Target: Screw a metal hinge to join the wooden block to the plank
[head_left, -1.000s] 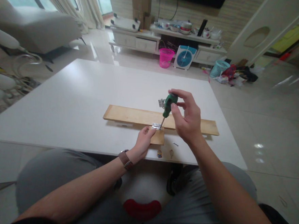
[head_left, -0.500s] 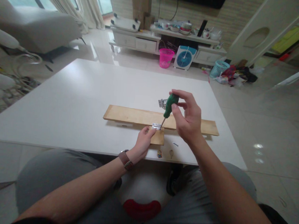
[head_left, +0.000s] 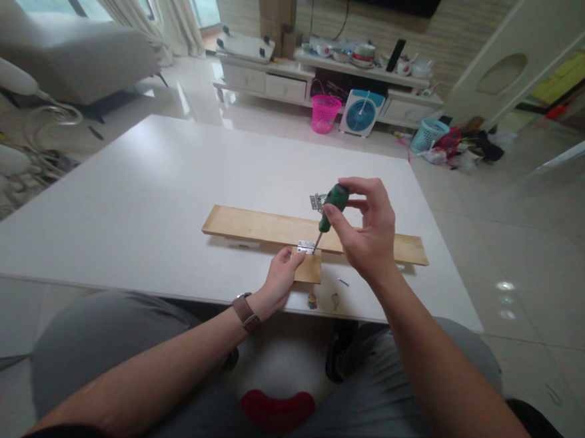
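Observation:
My right hand (head_left: 369,234) grips the green handle of a screwdriver (head_left: 332,205), which slants down to the left. Its tip meets the right side of a metal hinge (head_left: 305,247). That hinge lies at the joint between a small square wooden block (head_left: 310,271) and a long wooden board (head_left: 256,226). With thumb and fingers, my left hand (head_left: 282,275) holds the block at its left edge, thumb on top near the hinge. Any screw under the tip is too small to make out. More hinges (head_left: 317,201) lie behind the board, partly hidden by the screwdriver.
The white table (head_left: 175,171) bears a loose screw (head_left: 343,282), a small cartoon figure (head_left: 312,301) and a small ring-like item (head_left: 335,301) near its front edge. Beyond it stand a pink basket (head_left: 324,114), a blue fan (head_left: 362,114) and a low cabinet (head_left: 252,81).
The screwdriver handle has turned and tilted slightly in my right hand, and my right thumb has shifted left across it. My left hand, the block and the board stay put.

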The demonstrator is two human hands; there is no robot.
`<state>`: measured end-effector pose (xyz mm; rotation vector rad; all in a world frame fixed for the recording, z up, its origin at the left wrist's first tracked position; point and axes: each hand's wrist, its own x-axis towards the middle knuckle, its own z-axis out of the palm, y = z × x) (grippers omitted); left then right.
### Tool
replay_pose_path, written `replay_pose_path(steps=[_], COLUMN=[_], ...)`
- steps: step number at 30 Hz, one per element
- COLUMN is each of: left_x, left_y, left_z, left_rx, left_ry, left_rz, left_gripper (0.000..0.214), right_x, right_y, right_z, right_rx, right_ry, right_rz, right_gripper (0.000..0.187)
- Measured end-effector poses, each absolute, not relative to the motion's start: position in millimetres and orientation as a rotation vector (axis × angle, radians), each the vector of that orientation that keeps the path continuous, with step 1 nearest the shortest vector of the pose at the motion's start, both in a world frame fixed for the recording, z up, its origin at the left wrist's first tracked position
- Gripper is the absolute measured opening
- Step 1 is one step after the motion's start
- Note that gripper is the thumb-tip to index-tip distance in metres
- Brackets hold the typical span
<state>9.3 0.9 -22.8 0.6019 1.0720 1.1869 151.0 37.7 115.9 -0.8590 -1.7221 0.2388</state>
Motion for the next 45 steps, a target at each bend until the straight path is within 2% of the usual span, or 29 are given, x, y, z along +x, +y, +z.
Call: replay_pose_path(steps=[4, 9, 15, 20, 27, 35, 40, 45], left_x=[9.5, 9.9, 9.6, 10.5, 12.1, 13.3, 14.1, 13.3], left_y=[1.1, 1.3, 0.9, 0.8, 1.2, -0.4, -0.8, 0.0], left_z=[-20.9, -21.1, -21.1, -22.2, -28.1, -31.0, -32.1, -31.7], left_rx=[0.584, 0.597, 0.603, 0.582, 0.488, 0.469, 0.452, 0.446], left_ry=[1.073, 1.086, 1.085, 1.063, 1.023, 1.014, 1.014, 1.022], left_rz=[1.185, 1.198, 1.196, 1.218, 1.222, 1.245, 1.247, 1.269], left_gripper=[0.040, 0.040, 0.039, 0.039, 0.033, 0.034, 0.035, 0.032], right_x=[150.6, 150.8, 150.8, 150.5, 150.5, 152.8, 156.6, 157.5], right_y=[36.5, 37.4, 38.4, 37.0, 36.9, 33.8, 32.1, 29.6], right_z=[118.0, 115.8, 116.6, 117.2, 117.1, 112.4, 111.4, 113.6], right_rx=[-0.872, -0.866, -0.867, -0.861, -0.884, -0.849, -0.859, -0.855], right_ry=[-1.733, -1.755, -1.729, -1.771, -1.720, -1.757, -1.722, -1.775], right_rz=[0.228, 0.285, 0.201, 0.290, 0.190, 0.295, 0.213, 0.294], right_gripper=[0.029, 0.036, 0.028, 0.037, 0.030, 0.037, 0.032, 0.041])
